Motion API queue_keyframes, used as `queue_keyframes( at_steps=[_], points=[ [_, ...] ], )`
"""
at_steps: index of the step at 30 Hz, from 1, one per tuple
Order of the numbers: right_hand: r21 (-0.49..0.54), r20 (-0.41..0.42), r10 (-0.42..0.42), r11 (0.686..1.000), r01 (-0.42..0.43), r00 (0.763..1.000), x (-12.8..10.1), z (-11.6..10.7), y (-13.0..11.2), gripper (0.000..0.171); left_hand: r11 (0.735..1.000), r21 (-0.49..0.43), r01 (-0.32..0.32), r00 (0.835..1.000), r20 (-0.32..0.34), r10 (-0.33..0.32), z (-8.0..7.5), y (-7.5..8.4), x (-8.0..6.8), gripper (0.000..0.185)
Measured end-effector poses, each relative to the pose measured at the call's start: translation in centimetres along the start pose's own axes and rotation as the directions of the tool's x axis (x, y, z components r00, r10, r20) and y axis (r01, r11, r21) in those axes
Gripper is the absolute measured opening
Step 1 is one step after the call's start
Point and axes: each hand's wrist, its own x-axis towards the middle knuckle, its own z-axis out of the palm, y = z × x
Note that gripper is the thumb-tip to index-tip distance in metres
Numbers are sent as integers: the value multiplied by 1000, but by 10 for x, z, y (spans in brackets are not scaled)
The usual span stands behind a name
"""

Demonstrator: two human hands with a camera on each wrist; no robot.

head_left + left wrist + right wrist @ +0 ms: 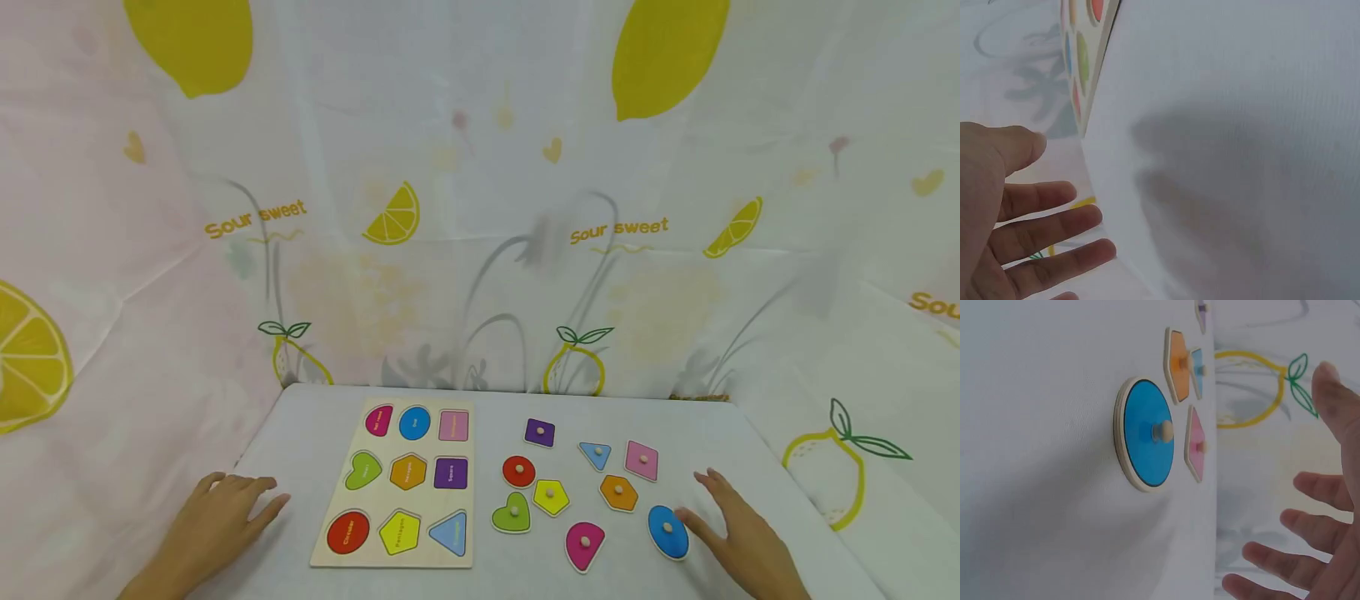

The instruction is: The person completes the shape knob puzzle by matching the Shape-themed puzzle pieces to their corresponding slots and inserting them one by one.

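A lemon-printed white cloth [480, 167] drapes the backdrop and table. The pale wooden shape-puzzle board [330, 546] lies left of centre. The left hand [217, 521] rests flat, fingers spread; the right hand [738, 533], fingers relaxed, thumb beside the blue oval knobbed wooden piece [667, 531], near the orange hexagon piece [618, 492].

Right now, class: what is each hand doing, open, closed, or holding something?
Left hand: open, fingers spread, holding nothing.
Right hand: open beside the blue oval piece, holding nothing.
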Motion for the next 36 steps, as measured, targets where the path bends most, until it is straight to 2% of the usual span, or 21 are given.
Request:
queue_keyframes(
  at_steps=[3, 8, 11, 17, 19, 23, 26, 28, 32, 36],
  points=[
    [75, 22, 37, 996, -39, 999, 5, 1, -1, 83, 996, -72, 51, 994, 95, -44, 0, 5, 2, 28],
    [174, 14, 66, 983, -67, 998, 7, 8, 0, 68, 964, -203, 172, 967, 223, -126, 4, 12, 3, 28],
    [203, 0, 63, 977, -62, 998, 8, 13, 1, 60, 939, -274, 210, 958, 247, -142, 8, 14, 1, 32],
    [222, -31, 34, 975, -27, 999, 9, 19, 1, 50, 894, -389, 223, 964, 225, -142, 21, 21, -6, 42],
    [228, -34, 29, 974, -20, 999, 10, 20, 2, 48, 877, -407, 256, 955, 248, -164, 26, 25, -6, 48],
    [235, -20, 40, 971, -34, 999, 12, 24, 3, 47, 831, -444, 336, 925, 324, -201, 33, 35, -4, 62],
    [237, -5, 57, 970, -54, 998, 16, 27, 4, 46, 807, -472, 354, 915, 354, -194, 36, 40, -5, 68],
    [239, -1, 65, 969, -63, 998, 18, 30, 4, 45, 804, -486, 343, 919, 352, -179, 38, 42, -6, 69],
    [235, 0, 67, 970, -65, 998, 25, 33, 3, 44, 819, -485, 308, 930, 334, -152, 41, 45, -8, 72],
    [226, -21, 35, 974, -29, 999, 31, 34, 1, 40, 826, -477, 298, 934, 325, -149, 41, 47, -6, 78]
  ],
)
